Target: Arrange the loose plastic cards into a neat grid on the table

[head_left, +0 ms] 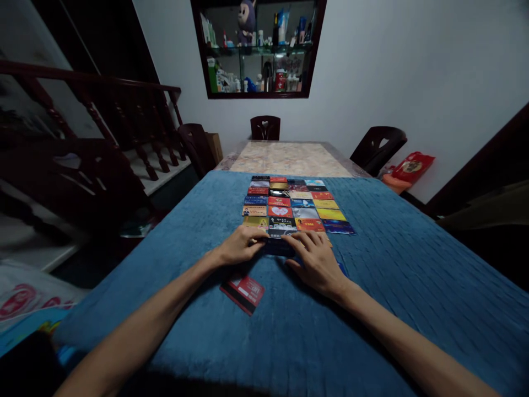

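Several colourful plastic cards (295, 204) lie in a neat grid of rows on a blue blanket (413, 264) that covers the table. My left hand (239, 246) and my right hand (316, 259) rest side by side at the near end of the grid. Both press their fingers on a dark card (279, 242) lying flat in the nearest row. A small pile of red cards (243, 292) lies loose on the blanket just below my left wrist. A blue card edge (342, 268) peeks out beside my right hand.
Beyond the blanket the bare marble tabletop (289, 158) shows. Dark wooden chairs (264, 127) stand at the far end and at the right (378, 146). A stair railing (103, 110) runs along the left. A wall cabinet (258, 47) holds bottles.
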### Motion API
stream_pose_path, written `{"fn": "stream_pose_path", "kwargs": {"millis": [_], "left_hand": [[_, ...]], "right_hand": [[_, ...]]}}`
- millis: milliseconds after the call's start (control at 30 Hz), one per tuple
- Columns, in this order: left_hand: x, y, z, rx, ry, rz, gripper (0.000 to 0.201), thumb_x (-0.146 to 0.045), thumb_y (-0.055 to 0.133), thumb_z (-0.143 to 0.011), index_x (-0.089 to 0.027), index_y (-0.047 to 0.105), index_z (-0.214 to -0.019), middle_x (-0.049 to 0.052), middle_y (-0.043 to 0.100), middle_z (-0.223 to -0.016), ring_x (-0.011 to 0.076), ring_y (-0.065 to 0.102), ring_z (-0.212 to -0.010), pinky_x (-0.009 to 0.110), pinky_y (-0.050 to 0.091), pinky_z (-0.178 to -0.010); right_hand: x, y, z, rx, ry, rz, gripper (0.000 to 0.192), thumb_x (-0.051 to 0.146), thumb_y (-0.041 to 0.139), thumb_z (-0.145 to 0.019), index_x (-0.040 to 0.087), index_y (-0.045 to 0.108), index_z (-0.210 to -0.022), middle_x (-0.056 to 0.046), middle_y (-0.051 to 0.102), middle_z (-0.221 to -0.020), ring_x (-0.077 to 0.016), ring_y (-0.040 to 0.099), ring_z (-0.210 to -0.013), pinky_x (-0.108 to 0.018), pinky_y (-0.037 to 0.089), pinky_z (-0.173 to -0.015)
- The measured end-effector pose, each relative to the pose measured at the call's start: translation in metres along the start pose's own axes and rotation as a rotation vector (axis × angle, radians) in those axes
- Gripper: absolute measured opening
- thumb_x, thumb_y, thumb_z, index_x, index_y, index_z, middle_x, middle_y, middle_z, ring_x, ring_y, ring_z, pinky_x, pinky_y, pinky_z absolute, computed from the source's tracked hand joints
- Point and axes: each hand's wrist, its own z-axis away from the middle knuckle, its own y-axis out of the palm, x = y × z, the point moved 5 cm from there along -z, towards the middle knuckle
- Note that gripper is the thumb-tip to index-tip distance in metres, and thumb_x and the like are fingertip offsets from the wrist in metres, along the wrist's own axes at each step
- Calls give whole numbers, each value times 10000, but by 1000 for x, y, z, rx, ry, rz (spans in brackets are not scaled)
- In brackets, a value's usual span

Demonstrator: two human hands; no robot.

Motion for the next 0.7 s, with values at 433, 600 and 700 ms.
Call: {"fn": "stream_pose_path", "kwargs": {"millis": [433, 600, 700], "left_hand": [[4, -2, 2, -77, -17, 39, 323, -117, 568, -857, -176, 658, -1162, 65, 731, -1067, 189, 680, -982, 344, 537, -904], [3, -1, 5, -89, -16, -22, 410, -115, 562, -861, -181, 557, -1266, 62, 696, -1077, 169, 663, -926, 346, 540, -899], [0, 0, 7, -73, 61, -74, 445, -144, 599, -856, -178, 520, -1292, 99, 657, -1177, 214, 630, -1063, 407, 516, -969]], "right_hand": [[0, -3, -1, -114, 21, 39, 472, 227, 589, -894, 215, 531, -1362, -146, 560, -1197, -315, 460, -1099, -474, 436, -919], [-3, -3, 0, -91, 27, 22, 533, 240, 586, -895, 228, 489, -1419, -140, 562, -1190, -319, 462, -1088, -475, 435, -906], [-5, -3, -1, -89, 33, 26, 525, 278, 572, -912, 227, 481, -1426, -149, 576, -1185, -323, 473, -1070, -475, 437, -868]]}}
